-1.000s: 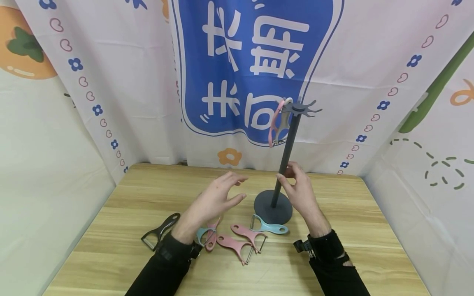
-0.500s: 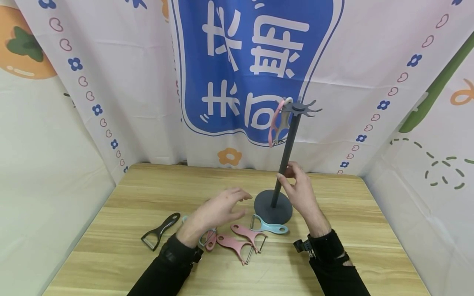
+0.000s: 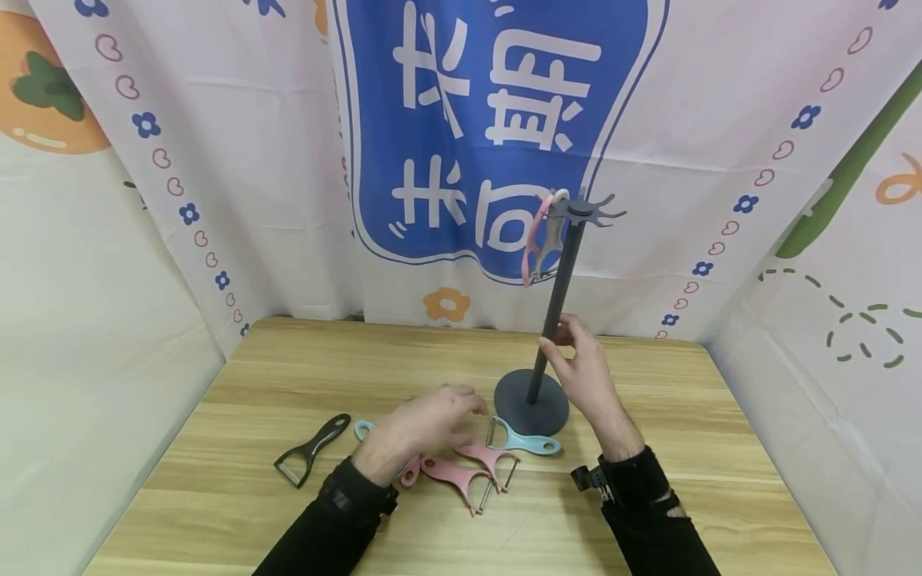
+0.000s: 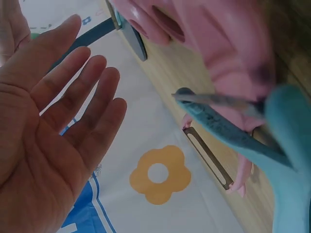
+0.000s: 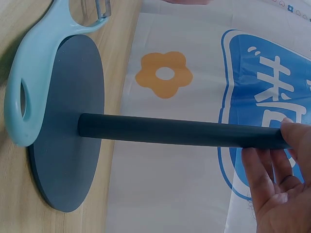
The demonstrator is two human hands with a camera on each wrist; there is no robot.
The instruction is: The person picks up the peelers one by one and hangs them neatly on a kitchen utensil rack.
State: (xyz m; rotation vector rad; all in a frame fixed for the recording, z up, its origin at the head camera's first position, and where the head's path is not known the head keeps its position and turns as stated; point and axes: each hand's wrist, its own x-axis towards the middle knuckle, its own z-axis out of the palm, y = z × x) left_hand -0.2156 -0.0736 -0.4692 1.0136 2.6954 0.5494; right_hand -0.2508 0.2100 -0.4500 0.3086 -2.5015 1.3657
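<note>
My left hand (image 3: 425, 424) hovers low over the peelers, its fingers loosely extended and holding nothing in the left wrist view. Beneath and beside it lie a pink peeler (image 3: 446, 470), another pink peeler (image 3: 490, 454) partly covered by the hand, and a light blue peeler (image 4: 291, 189) mostly hidden from the head view. With thumb and fingertips, my right hand (image 3: 585, 372) pinches the dark grey pole (image 5: 184, 131) of an upright hook stand. A pink peeler (image 3: 532, 240) and a grey peeler (image 3: 553, 236) hang from the stand's left-side hooks.
Another light blue peeler (image 3: 531, 444) lies by the front of the stand's round base (image 3: 513, 400). A black peeler (image 3: 317, 446) is at the left on the wooden table (image 3: 648, 480). Printed curtains (image 3: 288, 200) rise behind the table.
My left hand has come down and slightly to the right, from above the table to close over the pink peelers. The right hand stays on the pole.
</note>
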